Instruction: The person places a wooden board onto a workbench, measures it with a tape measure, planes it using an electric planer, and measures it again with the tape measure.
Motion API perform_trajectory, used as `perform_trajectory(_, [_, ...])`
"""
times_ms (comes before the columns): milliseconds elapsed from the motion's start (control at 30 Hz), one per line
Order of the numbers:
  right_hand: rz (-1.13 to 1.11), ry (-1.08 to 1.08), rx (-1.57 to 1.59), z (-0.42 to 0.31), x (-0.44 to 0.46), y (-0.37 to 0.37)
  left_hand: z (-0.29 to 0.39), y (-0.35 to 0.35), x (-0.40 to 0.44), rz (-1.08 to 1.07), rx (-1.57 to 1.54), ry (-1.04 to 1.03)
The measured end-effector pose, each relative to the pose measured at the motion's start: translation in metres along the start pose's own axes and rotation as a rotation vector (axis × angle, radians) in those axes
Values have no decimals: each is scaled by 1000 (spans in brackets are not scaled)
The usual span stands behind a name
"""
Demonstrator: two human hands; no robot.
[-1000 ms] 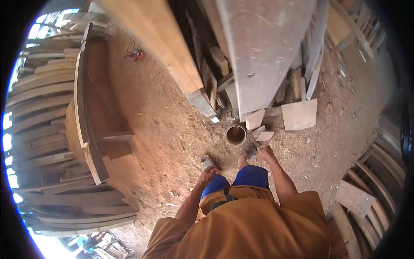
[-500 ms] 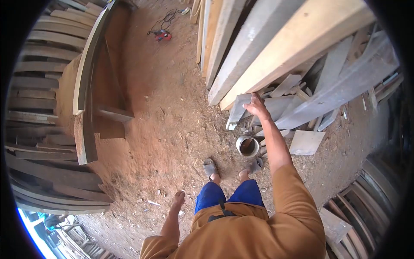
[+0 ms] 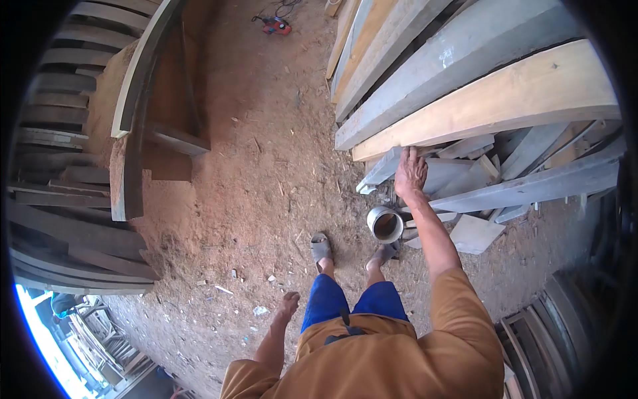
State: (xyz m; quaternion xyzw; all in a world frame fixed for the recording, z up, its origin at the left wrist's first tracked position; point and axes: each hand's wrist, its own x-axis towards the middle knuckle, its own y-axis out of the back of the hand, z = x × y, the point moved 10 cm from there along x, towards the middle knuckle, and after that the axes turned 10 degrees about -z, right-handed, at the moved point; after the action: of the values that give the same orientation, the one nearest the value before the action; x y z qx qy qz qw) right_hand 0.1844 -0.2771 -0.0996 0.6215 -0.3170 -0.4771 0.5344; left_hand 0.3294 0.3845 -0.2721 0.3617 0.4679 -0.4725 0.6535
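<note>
My right hand point(image 3: 411, 171) reaches forward to the stacked timber, its fingers closed over the upper edge of a short grey wooden board point(image 3: 382, 170). The board leans beside the foot of a long pale beam point(image 3: 492, 110). My left hand point(image 3: 288, 304) hangs low at my side, holding nothing, with its fingers loosely bent and apart from any object. A metal pot point(image 3: 385, 225) with brown contents stands on the ground just below my right hand, close to my sandalled foot.
Long grey beams point(image 3: 452, 60) lean at the upper right, with offcuts point(image 3: 477, 233) below. A curved wooden piece point(image 3: 126, 179) stands at left before stacked slats point(image 3: 60, 106). A red power tool point(image 3: 276, 26) with a cord lies on the dirt floor point(image 3: 252, 179).
My view has turned and shifted, so the beams now lie flatter across it. My right hand has rolled over, its back now facing up, still at the grey board. My left hand still hangs.
</note>
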Motion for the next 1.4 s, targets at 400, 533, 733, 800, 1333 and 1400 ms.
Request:
perform_trajectory(400, [-304,407,103,10,-80,-27,61,-79,31,-61,100,-132])
perform_trajectory(533, [-498,132,495,30,-55,-52,54,-61,18,7,35,-94])
perform_trajectory(733, [-395,-125,684,78,-11,-37,33,-29,-3,86,-94,-29])
perform_trajectory(800, [-421,-220,736,92,-8,-32,25,-29,1,66,-31,-6])
perform_trajectory(1333, [87,-209,769,151,50,-68,78,-53,7,-2,-1,-140])
perform_trajectory(1400, [6,-302,832,143,26,-54,73,-50,13,20,2,-134])
